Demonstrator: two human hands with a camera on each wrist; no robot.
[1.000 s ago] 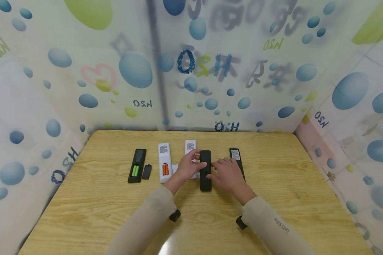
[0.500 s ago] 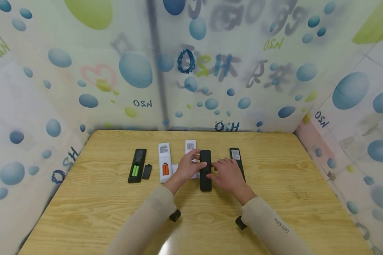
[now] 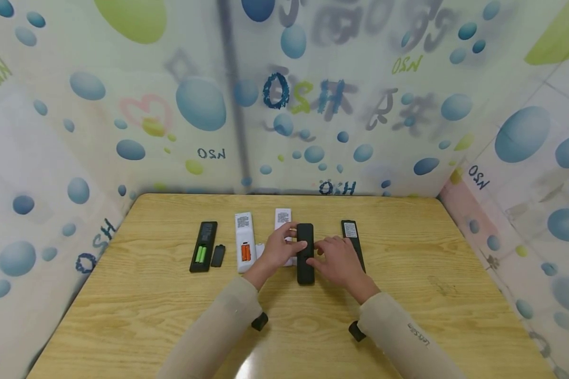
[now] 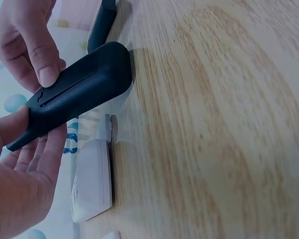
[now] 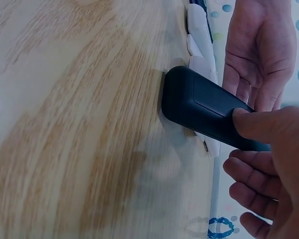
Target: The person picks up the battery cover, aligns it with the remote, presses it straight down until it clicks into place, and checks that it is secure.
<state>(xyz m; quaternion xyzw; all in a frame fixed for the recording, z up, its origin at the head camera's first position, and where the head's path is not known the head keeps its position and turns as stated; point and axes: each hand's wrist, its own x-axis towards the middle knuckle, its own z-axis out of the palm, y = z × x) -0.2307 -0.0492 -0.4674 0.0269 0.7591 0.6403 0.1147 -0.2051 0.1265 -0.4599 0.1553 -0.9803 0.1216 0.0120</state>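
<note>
A black remote control (image 3: 305, 271) lies back side up between the hands, tilted, its near end down at the wooden table (image 3: 308, 326). My left hand (image 3: 277, 248) grips its far part, thumb on top and fingers underneath. With the thumb, my right hand (image 3: 339, 260) presses the battery cover (image 5: 217, 99); its index finger is at the remote's right edge and the other fingers curl below. In the left wrist view the cover's outline and a small arrow mark show, with the cover in place. Behind the left hand, a white remote (image 3: 283, 216) is partly hidden.
On the left lie a black remote (image 3: 208, 231) with green batteries showing, its loose cover (image 3: 218, 256), and a white remote (image 3: 244, 229) with orange batteries. Another black remote (image 3: 351, 231) lies right, partly behind the right hand. A patterned wall (image 3: 284, 158) borders the table's far edge.
</note>
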